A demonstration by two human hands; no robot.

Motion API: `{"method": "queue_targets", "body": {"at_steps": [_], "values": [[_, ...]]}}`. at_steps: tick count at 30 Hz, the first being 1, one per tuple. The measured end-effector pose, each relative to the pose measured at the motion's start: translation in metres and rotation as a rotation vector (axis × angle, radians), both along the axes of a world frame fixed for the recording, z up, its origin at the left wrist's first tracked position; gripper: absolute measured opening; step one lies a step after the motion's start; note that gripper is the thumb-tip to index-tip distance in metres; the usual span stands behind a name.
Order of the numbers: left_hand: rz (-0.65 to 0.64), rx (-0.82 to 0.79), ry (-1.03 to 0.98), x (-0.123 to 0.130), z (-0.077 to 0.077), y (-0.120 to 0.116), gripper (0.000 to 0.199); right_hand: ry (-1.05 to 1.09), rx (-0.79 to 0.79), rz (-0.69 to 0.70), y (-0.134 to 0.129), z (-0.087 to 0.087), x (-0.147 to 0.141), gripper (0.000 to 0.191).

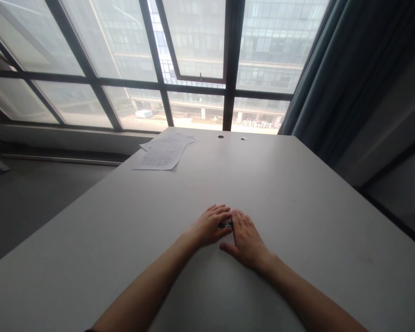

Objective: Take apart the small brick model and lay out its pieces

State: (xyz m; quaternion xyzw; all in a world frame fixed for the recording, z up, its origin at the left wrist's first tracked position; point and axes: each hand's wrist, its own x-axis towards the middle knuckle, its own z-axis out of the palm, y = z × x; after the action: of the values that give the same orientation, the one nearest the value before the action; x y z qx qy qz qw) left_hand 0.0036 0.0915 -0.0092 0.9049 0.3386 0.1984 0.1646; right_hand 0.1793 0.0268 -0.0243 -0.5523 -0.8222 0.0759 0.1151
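Note:
A small, dark, patterned object (225, 223) lies between my hands on the white table (263, 180). Most of it is covered, so I cannot make out what kind of thing it is. My left hand (212, 223) is curved over it, with the fingers on the far side and the thumb on the near side. My right hand (245, 237) lies against its right side, fingers stretched out and the thumb apart, pointing left. The fingertips of both hands nearly meet.
Several printed paper sheets (162, 152) lie overlapping at the table's far left. Two small round dark-centred fittings (220, 137) sit near the far edge. Beyond are large framed windows (197, 41), and a dark blue curtain (332, 69) hangs at the right.

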Motion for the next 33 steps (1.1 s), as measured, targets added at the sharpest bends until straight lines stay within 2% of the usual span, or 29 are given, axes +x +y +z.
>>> {"method": "queue_targets", "body": {"at_steps": [2,5,7,13,16,18,20,22,26,29,33], "values": [[-0.009,-0.064,-0.128,0.010,0.003,0.002,0.054,-0.016,0.016,-0.055,0.001,-0.003,0.014,0.095],[0.068,-0.115,-0.258,0.009,0.005,0.002,0.055,-0.038,0.029,-0.085,0.001,-0.005,0.029,0.099],[0.074,-0.104,-0.194,-0.002,0.005,-0.003,0.055,-0.050,0.029,-0.066,0.003,-0.005,0.032,0.100],[-0.070,0.035,0.200,-0.031,0.000,-0.031,0.056,-0.053,0.027,0.045,0.030,0.002,0.026,0.091],[-0.031,0.066,0.243,-0.030,0.000,-0.032,0.049,-0.038,0.036,0.118,0.045,0.006,0.023,0.078],[-0.008,0.079,0.230,-0.026,-0.001,-0.025,0.046,-0.001,0.060,0.116,0.050,0.007,0.023,0.068],[0.036,0.093,0.204,-0.023,-0.003,-0.015,0.045,0.047,0.100,0.046,0.048,0.007,0.026,0.065],[0.142,0.123,0.174,-0.022,-0.006,-0.005,0.049,0.064,0.117,-0.014,0.041,0.005,0.032,0.068],[0.385,0.194,0.143,-0.025,-0.015,0.006,0.069,-0.045,0.044,0.017,0.027,0.000,0.041,0.082],[0.452,0.187,0.171,-0.025,-0.019,0.007,0.070,-0.111,0.002,0.026,0.028,0.001,0.040,0.087],[0.465,0.174,0.248,-0.021,-0.018,0.006,0.064,-0.110,0.001,0.007,0.043,0.003,0.029,0.092]]}}
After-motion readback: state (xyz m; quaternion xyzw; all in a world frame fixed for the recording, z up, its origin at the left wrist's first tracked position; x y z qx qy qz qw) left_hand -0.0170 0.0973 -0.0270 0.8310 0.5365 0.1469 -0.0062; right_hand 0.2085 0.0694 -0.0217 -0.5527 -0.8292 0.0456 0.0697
